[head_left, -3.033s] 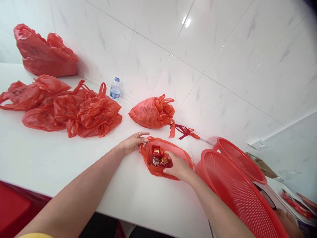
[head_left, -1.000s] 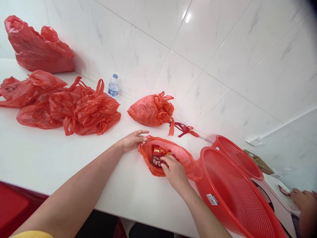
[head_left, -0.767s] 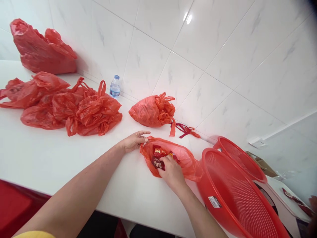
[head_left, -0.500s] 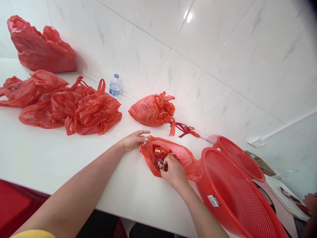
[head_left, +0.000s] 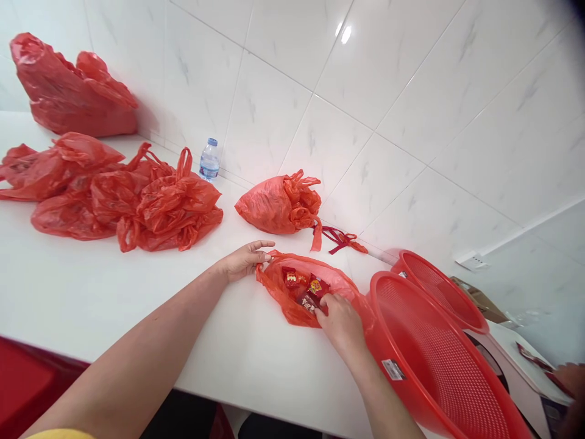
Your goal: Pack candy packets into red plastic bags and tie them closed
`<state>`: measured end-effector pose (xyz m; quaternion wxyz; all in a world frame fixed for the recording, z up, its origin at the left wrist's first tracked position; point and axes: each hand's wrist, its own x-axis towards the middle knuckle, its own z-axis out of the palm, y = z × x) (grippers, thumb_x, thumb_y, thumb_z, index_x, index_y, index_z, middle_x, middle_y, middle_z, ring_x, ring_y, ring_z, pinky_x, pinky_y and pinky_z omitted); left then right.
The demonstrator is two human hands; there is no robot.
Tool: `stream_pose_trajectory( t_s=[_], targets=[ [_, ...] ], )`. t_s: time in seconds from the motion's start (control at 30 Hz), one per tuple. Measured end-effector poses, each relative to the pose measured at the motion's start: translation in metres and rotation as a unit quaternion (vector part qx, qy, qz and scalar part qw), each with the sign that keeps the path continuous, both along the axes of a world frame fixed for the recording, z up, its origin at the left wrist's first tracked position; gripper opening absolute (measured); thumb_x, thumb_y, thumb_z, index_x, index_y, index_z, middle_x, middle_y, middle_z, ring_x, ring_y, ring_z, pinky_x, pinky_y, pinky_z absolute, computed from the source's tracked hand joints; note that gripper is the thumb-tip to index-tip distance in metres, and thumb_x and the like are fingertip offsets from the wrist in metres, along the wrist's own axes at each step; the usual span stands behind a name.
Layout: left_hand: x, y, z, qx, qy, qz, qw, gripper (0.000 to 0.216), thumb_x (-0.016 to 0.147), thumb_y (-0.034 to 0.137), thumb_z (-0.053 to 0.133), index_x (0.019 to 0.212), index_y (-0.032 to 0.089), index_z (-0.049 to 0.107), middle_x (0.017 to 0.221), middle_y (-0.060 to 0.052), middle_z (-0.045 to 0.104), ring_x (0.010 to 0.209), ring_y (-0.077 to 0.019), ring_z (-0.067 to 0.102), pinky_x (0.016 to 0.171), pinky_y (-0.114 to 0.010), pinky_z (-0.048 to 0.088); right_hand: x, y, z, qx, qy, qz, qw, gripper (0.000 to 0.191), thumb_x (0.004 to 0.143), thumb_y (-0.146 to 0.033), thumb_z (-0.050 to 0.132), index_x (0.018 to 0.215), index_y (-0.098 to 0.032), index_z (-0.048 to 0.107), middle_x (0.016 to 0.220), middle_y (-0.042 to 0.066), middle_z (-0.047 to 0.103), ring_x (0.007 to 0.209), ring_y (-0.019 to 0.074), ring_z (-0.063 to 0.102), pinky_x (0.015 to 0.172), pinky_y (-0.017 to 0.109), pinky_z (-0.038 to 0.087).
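Note:
A red plastic bag [head_left: 354,285] lies with its mouth spread on the white table in front of me. My left hand [head_left: 247,261] pinches the bag's left rim between thumb and fingers, with the forefinger stretched out. Inside it are small red snack packets: one with yellow print [head_left: 318,285], another with pale lettering [head_left: 292,278]. My right hand [head_left: 342,320] reaches in over the bag's near edge, its fingertips closed on the right end of a dark brownish snack packet [head_left: 309,300].
Behind the bag rests a tied red bag [head_left: 269,204], with red ribbons [head_left: 340,238] beside it. Filled red bags [head_left: 178,201] and a water bottle [head_left: 209,160] stand left. At right are two red mesh baskets [head_left: 393,317]. Another person's hand [head_left: 569,377] shows at the far right edge.
My right hand has moved a little to the right inside the bag, and the dark packet has shifted with it. More of the yellow-printed packet shows. My left hand stays on the rim.

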<state>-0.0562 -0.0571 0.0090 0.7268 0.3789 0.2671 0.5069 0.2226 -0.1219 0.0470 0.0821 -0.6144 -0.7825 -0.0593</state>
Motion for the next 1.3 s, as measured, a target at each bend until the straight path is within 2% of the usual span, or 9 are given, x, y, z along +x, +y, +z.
stream_pose_trajectory(
  t_s=[0.17,0.33,0.4,0.53,0.67,0.87,1.03,1.17,1.3],
  targets=[
    [0.0,-0.001,0.001,0.006,0.005,0.002,1.0,0.053,0.069,0.014,0.075,0.117,0.019,0.053,0.079,-0.002,0.067,0.05,-0.0065,0.055,0.052,-0.02,0.046,-0.025,0.004,0.004,0.028,0.04,0.073,0.996,0.011,0.08,-0.02,0.054,0.087,-0.023,0.061,0.091,0.005,0.061,0.089,0.0221,0.056,0.076,0.034,0.044],
    [-0.001,-0.001,0.0,0.014,0.003,-0.001,1.0,0.053,0.069,0.016,0.075,0.117,0.02,0.054,0.08,-0.002,0.067,0.049,-0.0065,0.055,0.052,-0.021,0.045,-0.056,0.026,0.001,0.0,0.073,0.167,0.983,0.05,0.073,-0.002,0.046,0.117,-0.024,0.056,0.116,0.005,0.06,0.109,0.0207,0.052,0.092,0.034,0.04],
    [0.0,-0.001,0.001,0.013,0.004,-0.001,1.0,0.053,0.069,0.017,0.076,0.117,0.02,0.054,0.08,-0.001,0.067,0.05,-0.0061,0.054,0.053,-0.02,0.045,-0.06,0.036,-0.002,-0.02,0.084,0.175,0.981,0.057,0.071,0.001,0.044,0.12,-0.025,0.055,0.121,0.003,0.06,0.112,0.0198,0.052,0.094,0.034,0.038],
    [0.001,-0.002,0.004,-0.009,0.005,0.006,1.0,0.056,0.067,0.018,0.077,0.118,0.019,0.053,0.073,0.001,0.065,0.051,-0.0059,0.053,0.054,-0.019,0.042,-0.058,0.05,-0.007,-0.034,0.123,0.146,0.981,0.038,0.076,-0.007,0.047,0.107,-0.025,0.062,0.108,0.002,0.066,0.101,0.0191,0.058,0.089,0.033,0.042],
    [0.001,-0.002,0.004,-0.013,0.002,0.0,1.0,0.057,0.067,0.018,0.077,0.118,0.018,0.052,0.073,0.0,0.065,0.054,-0.0065,0.054,0.055,-0.019,0.043,-0.053,0.053,-0.006,-0.011,0.194,0.1,0.976,0.031,0.082,-0.018,0.046,0.108,-0.026,0.062,0.112,0.002,0.065,0.105,0.0182,0.058,0.092,0.034,0.043],
    [0.0,-0.002,0.002,-0.014,0.001,0.002,1.0,0.056,0.068,0.019,0.076,0.119,0.02,0.052,0.077,-0.001,0.066,0.053,-0.0067,0.055,0.056,-0.02,0.044,-0.042,0.026,0.014,-0.038,0.235,0.108,0.965,0.037,0.08,-0.025,0.053,0.117,-0.025,0.058,0.121,0.002,0.06,0.113,0.0194,0.054,0.098,0.036,0.042],
    [0.0,-0.002,0.003,-0.014,-0.012,0.001,1.0,0.054,0.069,0.016,0.075,0.119,0.019,0.052,0.08,-0.002,0.067,0.053,-0.007,0.057,0.055,-0.019,0.045,-0.001,-0.014,0.03,-0.01,0.227,0.07,0.971,0.03,0.084,-0.032,0.05,0.113,-0.029,0.059,0.124,0.002,0.057,0.117,0.0204,0.051,0.099,0.039,0.042],
    [0.003,-0.006,0.009,0.004,-0.046,0.009,0.999,0.051,0.07,0.012,0.073,0.117,0.019,0.054,0.093,-0.005,0.069,0.059,-0.0088,0.062,0.06,-0.022,0.05,0.041,-0.038,0.009,0.012,0.175,0.028,0.984,0.036,0.086,-0.034,0.047,0.118,-0.024,0.058,0.131,0.006,0.052,0.122,0.0237,0.047,0.1,0.043,0.043],
    [0.011,-0.006,0.022,0.039,-0.1,0.018,0.994,0.05,0.072,0.008,0.07,0.118,0.021,0.055,0.106,-0.007,0.067,0.082,-0.0134,0.067,0.072,-0.024,0.052,0.059,-0.053,-0.025,0.009,0.099,0.013,0.995,0.042,0.085,-0.028,0.046,0.124,-0.019,0.056,0.133,0.008,0.052,0.125,0.0279,0.043,0.104,0.046,0.039]
  ],
)
